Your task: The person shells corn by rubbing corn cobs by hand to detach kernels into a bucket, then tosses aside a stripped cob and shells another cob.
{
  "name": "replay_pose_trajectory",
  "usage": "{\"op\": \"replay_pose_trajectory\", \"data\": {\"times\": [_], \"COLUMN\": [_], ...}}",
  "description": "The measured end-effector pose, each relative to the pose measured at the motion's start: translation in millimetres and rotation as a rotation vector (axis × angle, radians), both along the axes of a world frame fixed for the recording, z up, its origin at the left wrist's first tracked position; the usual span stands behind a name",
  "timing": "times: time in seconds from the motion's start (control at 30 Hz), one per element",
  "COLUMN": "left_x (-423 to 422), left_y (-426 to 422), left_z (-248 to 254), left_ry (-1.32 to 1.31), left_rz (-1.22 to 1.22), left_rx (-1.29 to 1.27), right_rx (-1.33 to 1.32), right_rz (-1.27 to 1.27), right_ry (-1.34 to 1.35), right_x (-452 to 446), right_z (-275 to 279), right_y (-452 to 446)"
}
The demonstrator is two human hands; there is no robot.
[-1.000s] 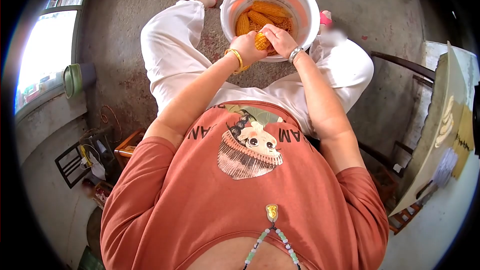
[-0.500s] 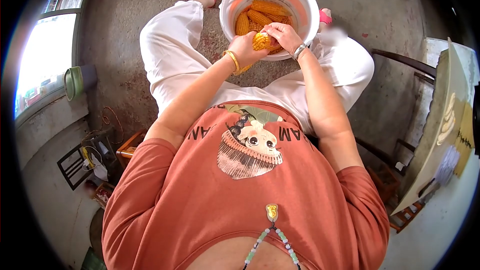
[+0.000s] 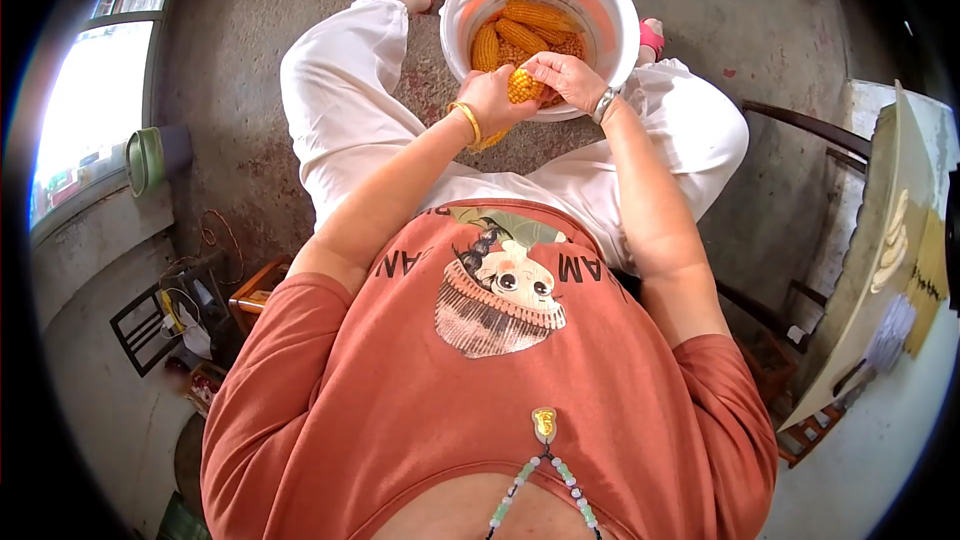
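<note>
Over the near rim of a white bucket [image 3: 617,10], my left hand [image 3: 492,103] is wrapped round a yellow corn cob [image 3: 523,86]. The cob's lower end sticks out below that palm, near the gold bracelet. My right hand [image 3: 567,79] has its fingers bent against the cob's upper right side; its fingertips press on the kernels. What lies under those fingers is partly hidden. Several whole corn cobs [image 3: 535,15] lie inside the bucket, with loose kernels [image 3: 568,47] beside and beneath them.
The bucket stands on a concrete floor [image 3: 260,70] between my white-trousered legs and pink sandals [image 3: 652,37]. At the right are a dark wooden chair [image 3: 805,127] and a table board [image 3: 870,240]. A green bin [image 3: 146,162] sits by the window at the left.
My right hand's fingers have shifted slightly over the cob, and the light-coloured patch at its upper end no longer shows. My left hand keeps its hold, nearly in the same place.
</note>
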State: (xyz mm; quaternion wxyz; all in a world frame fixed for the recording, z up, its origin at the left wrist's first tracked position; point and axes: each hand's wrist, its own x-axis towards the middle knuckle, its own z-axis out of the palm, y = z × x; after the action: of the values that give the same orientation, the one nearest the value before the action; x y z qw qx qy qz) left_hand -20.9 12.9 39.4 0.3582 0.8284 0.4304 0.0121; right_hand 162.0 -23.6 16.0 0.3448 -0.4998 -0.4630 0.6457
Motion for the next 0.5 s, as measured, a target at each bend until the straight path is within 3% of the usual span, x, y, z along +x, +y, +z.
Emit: {"op": "replay_pose_trajectory", "data": {"times": [0.27,0.5], "left_x": [7,11], "left_y": [1,2], "left_z": [5,3], "left_ry": [0.093,0.101], "left_rz": [0.029,0.032], "left_rx": [-0.027,-0.023], "right_rx": [0.195,0.154], "right_rz": [-0.061,-0.111], "right_ry": [-0.221,-0.317], "right_x": [-5,-6], "right_z": [-11,-17], "right_y": [1,4]}}
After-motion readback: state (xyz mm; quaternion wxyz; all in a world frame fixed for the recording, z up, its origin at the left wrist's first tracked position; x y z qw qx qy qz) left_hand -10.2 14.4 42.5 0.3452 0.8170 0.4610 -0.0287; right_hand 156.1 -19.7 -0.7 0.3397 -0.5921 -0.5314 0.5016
